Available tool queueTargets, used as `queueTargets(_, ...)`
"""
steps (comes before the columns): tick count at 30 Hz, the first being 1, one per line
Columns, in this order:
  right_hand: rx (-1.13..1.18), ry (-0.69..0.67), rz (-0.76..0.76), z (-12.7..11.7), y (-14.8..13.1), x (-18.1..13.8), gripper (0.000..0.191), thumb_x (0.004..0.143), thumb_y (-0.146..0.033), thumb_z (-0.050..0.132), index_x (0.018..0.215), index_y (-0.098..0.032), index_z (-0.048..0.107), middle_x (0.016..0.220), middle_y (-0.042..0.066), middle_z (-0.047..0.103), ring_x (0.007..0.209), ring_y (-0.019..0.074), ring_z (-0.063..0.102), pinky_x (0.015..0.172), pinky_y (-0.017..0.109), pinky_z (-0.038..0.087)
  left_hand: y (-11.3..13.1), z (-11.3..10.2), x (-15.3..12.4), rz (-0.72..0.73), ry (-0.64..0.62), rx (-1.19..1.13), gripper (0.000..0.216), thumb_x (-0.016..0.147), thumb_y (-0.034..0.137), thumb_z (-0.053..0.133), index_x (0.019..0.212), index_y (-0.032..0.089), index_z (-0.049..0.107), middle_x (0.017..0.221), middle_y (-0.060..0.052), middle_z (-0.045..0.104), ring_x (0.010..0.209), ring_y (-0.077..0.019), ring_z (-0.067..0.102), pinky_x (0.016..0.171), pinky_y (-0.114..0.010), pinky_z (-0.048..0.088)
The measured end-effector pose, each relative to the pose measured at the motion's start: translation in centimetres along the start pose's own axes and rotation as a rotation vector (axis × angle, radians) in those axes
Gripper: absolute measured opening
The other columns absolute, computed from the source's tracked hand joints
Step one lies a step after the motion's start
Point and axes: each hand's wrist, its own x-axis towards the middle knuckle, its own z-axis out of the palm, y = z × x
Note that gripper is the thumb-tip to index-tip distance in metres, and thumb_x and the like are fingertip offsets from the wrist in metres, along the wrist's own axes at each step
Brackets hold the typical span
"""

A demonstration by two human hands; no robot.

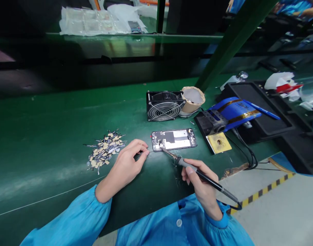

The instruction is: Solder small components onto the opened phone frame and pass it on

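Now pinching thin wire (150,151) with left hand (128,164), right hand (199,181) gripping soldering iron (197,171) against phone board (173,139).

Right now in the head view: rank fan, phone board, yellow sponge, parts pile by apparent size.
1. fan
2. phone board and parts pile: they cover about the same area, so no ranking between them
3. yellow sponge, clearly smallest

Glossy green bench top (56,116); fan (163,106) has a shiny metal wire grille.

Green bench (56,112): phone (174,139), fan (164,105), parts (105,149)
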Motion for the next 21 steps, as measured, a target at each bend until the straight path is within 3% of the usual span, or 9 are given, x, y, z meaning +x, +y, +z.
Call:
queueTargets(11, -0.053, -0.036, -0.014, 0.04, 0.07, 0.12, 0.017, 0.097, -0.018, 0.072, 0.11, -0.024, 0.083, 0.07, -0.001, 0.076, 0.054, 0.0122, 0.07, 0.049, 0.016, 0.054, 0.12, 0.27, 0.36, 0.015, 0.013, -0.006, 0.019, 0.099, 0.017, 0.058, 0.082, 0.021, 0.066, 0.097, -0.003, 0.074, 0.089, -0.0171, 0.072, 0.081, -0.028, 0.054)
queueTargets(21, 0.012, 0.046, 0.002, -0.16, 0.21, -0.31, 0.015, 0.101, -0.029, 0.073, 0.108, -0.019, 0.082, 0.068, 0.001, 0.073, 0.052, 0.0145, 0.066, 0.044, 0.021, 0.053, 0.47, 0.11, 0.47, -0.055, -0.009, -0.037, 0.02, 0.099, 0.022, 0.057, 0.082, 0.021, 0.067, 0.098, -0.005, 0.074, 0.086, -0.0189, 0.072, 0.076, -0.03, 0.054)
